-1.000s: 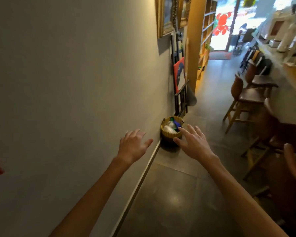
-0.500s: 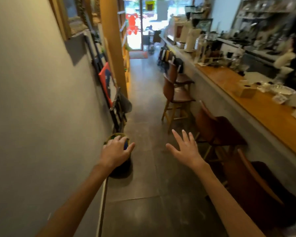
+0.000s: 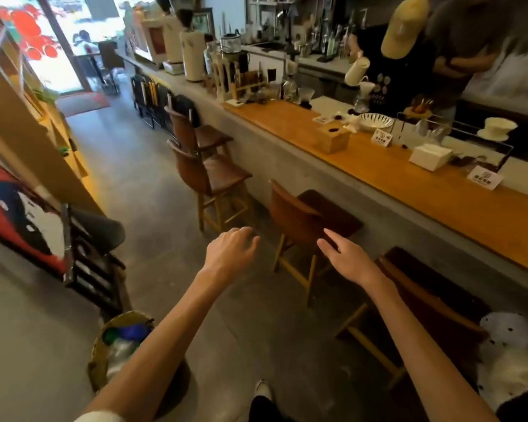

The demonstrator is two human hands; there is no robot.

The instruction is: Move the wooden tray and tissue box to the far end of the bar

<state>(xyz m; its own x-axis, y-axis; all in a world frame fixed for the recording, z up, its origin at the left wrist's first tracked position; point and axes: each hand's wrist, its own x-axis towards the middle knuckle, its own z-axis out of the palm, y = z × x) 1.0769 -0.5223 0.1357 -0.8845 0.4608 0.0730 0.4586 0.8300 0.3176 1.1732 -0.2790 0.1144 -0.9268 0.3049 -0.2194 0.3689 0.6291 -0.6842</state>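
Note:
A wooden tissue box (image 3: 332, 137) with a dark hole in its top stands on the wooden bar top (image 3: 439, 190). A white box (image 3: 430, 156) sits further right on the bar. I cannot make out a wooden tray. My left hand (image 3: 230, 254) and my right hand (image 3: 346, 258) are stretched out over the aisle floor with fingers apart, holding nothing. Both hands are well short of the bar, in front of a brown bar chair (image 3: 305, 220).
Several brown chairs (image 3: 209, 175) line the grey bar front. Two people (image 3: 406, 53) stand behind the bar among cups, a bowl (image 3: 375, 120) and small signs. A woven basket (image 3: 119, 345) sits by the left wall, beside a dark rack (image 3: 86, 263).
The view has swung right from the wall to the bar. Both hands stay outstretched and empty; the basket now lies below my left arm.

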